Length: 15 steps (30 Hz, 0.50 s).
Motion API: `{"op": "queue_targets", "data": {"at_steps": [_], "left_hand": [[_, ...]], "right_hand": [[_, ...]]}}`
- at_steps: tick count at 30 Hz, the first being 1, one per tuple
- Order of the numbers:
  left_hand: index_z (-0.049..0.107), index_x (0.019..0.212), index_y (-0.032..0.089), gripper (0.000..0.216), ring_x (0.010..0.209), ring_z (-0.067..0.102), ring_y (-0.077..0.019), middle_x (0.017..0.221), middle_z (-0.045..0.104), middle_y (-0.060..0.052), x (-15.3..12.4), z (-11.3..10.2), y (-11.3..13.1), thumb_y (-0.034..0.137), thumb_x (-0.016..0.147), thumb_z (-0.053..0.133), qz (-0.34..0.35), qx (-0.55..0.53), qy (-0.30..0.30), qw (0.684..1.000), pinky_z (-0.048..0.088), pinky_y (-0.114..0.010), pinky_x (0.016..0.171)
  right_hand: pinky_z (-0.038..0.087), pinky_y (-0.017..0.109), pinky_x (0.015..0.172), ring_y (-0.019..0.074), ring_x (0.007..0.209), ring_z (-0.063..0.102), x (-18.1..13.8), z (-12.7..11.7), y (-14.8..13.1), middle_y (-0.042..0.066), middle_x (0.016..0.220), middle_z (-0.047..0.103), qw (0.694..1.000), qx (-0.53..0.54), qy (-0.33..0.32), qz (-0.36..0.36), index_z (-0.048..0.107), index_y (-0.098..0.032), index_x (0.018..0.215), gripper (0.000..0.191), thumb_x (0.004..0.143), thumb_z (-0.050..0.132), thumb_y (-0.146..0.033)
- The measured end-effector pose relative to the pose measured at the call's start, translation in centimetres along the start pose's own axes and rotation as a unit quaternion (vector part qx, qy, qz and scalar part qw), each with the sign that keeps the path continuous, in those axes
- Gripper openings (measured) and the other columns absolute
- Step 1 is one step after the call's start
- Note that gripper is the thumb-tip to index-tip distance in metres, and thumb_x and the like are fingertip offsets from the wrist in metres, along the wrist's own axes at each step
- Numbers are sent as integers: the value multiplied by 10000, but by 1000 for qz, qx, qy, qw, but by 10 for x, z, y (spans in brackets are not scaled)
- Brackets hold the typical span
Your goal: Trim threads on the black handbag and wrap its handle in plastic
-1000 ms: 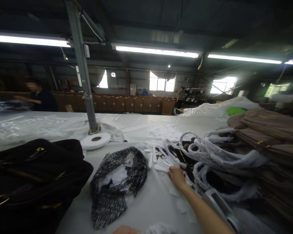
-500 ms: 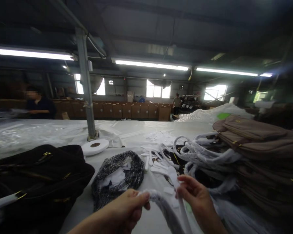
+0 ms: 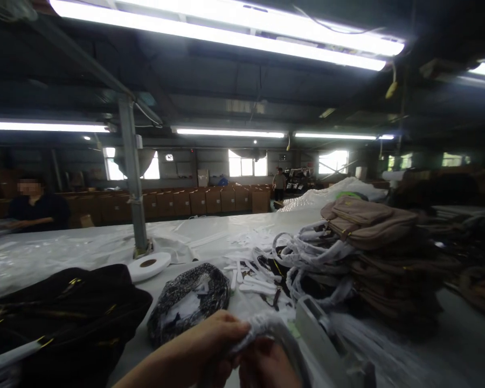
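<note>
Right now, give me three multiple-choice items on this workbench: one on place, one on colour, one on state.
1. Where does the roll of tape lie?
A. at the foot of the metal post
B. on the stacked bags
C. in the left hand

2. What colour are the stacked bags on the right?
A. green
B. brown
C. white

3. What is the left hand doing?
A. lying flat and open
B. gripping a white-wrapped handle
C. holding scissors

Answers: 1 A, the roll sits by the post's base; 2 B, the pile is brown; 3 B, fingers are closed around the wrapped handle, with the right hand beside it.
</note>
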<state>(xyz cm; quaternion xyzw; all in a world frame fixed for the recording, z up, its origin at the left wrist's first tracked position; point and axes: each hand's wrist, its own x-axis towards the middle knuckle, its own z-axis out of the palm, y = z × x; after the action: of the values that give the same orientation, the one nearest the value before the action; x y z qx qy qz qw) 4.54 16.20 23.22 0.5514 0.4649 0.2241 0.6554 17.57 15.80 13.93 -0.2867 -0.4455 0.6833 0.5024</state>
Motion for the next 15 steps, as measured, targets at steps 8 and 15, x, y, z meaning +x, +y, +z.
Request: {"op": "queue_targets", "data": {"at_steps": [8, 15], "left_hand": [[612, 777, 168, 431, 306, 402, -68, 485, 570, 20, -19, 4, -23, 568, 630, 679, 44, 14, 107, 993, 247, -175, 294], [643, 646, 125, 319, 237, 359, -48, 403, 513, 34, -13, 2, -18, 438, 615, 694, 61, 11, 134, 989, 180, -168, 241]], "right_hand": [[280, 167, 329, 75, 334, 451, -1, 16, -3, -7, 404, 506, 994, -110, 25, 10, 567, -129, 479, 341, 658, 637, -410], [358, 172, 396, 124, 388, 570, -32, 1, 8, 34, 515, 664, 998, -38, 45, 7, 466, -189, 781, 510, 551, 794, -505]]}}
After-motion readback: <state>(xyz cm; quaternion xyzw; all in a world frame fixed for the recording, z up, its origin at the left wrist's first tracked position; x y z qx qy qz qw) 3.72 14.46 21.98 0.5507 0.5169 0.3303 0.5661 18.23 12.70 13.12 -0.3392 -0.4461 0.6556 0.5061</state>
